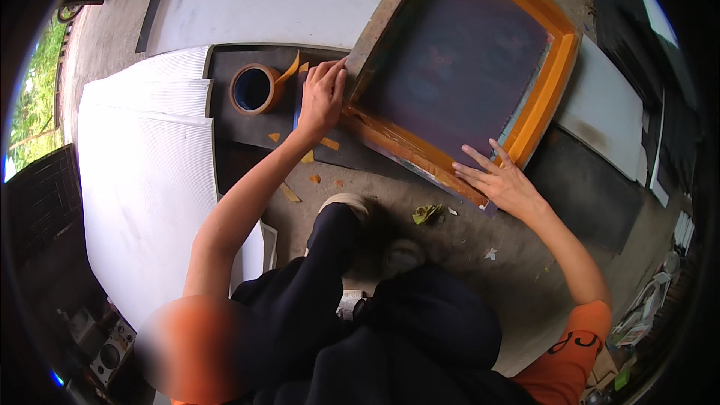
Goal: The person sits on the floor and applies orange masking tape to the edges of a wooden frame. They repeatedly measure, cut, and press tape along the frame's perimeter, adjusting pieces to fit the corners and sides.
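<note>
A screen printing frame (386, 19) lies tilted across the upper right, its dark mesh (457, 60) edged with orange-brown tape (551, 90). My left hand (322, 97) grips the frame's left corner with bent fingers; the thumb side is partly hidden. At the near right corner my right hand (506, 184) rests with fingers spread over the taped edge and onto the mesh, holding nothing. Left of my left hand, a roll of brown tape (279, 94) with a loose end sticking up sits on a dark board (232, 126).
White corrugated sheets (142, 172) are stacked at the left, and a large white board (255, 0) lies behind. Tape scraps (330, 144) and a crumpled yellow-green leaf (427, 214) lie near my feet. Another dark board (592, 187) is at the right.
</note>
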Motion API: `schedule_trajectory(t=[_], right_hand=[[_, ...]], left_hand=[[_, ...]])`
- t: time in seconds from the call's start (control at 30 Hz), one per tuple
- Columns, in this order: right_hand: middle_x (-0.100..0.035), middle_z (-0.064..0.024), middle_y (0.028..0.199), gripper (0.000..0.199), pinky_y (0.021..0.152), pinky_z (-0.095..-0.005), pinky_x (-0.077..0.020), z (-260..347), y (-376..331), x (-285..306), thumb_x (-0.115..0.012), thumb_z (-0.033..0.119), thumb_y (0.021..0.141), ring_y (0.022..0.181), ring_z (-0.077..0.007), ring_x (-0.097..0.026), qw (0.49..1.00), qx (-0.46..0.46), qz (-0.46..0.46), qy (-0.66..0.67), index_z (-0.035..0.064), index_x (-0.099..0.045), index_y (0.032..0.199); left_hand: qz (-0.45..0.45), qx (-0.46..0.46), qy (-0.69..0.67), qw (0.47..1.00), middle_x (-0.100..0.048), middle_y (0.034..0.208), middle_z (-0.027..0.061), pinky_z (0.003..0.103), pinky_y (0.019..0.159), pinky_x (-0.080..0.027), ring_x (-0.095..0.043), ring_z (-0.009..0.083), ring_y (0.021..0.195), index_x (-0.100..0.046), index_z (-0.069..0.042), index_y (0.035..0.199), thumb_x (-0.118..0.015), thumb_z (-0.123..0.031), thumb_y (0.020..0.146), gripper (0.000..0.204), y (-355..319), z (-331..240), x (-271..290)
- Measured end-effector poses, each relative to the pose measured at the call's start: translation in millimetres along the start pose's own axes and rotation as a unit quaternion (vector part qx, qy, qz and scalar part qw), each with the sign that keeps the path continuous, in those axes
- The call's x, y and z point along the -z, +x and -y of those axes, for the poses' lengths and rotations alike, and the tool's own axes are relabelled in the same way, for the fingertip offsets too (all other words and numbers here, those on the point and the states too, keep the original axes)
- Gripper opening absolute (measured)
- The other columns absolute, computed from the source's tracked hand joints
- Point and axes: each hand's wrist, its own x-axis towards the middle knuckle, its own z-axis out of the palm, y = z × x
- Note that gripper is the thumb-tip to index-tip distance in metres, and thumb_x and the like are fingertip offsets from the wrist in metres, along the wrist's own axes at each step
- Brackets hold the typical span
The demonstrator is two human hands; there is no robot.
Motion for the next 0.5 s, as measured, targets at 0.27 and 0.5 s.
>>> schedule_trajectory(t=[0.27,0.5], right_hand=[[-0.044,0.0106,0.140,0.041,0.115,-0.0543,-0.0048,-17.2,130.3,-18.6,-0.051,0.020,0.085,0.141,-0.0141,-0.020,0.976,0.041,-0.201,0.074,0.0182,-0.057,0.126],[-0.048,0.0099,0.137,0.037,0.115,-0.0539,-0.0054,-21.9,125.6,-22.1,-0.053,0.016,0.085,0.139,-0.0125,-0.025,0.962,0.056,-0.227,0.144,0.0168,-0.061,0.120]], left_hand=[[-0.001,0.000,0.027,1.000,-0.058,0.106,0.0064,0.039,0.086,-0.036,-0.049,0.0253,0.103,-0.060,-0.009,0.119,-0.046,-0.021,0.095,0.029,0.2,-3.0,-3.4],[-0.009,0.002,0.009,1.000,-0.058,0.105,0.0062,0.039,0.085,-0.036,-0.049,0.0252,0.103,-0.060,-0.009,0.117,-0.047,-0.020,0.095,0.028,-0.4,0.0,-2.8]])
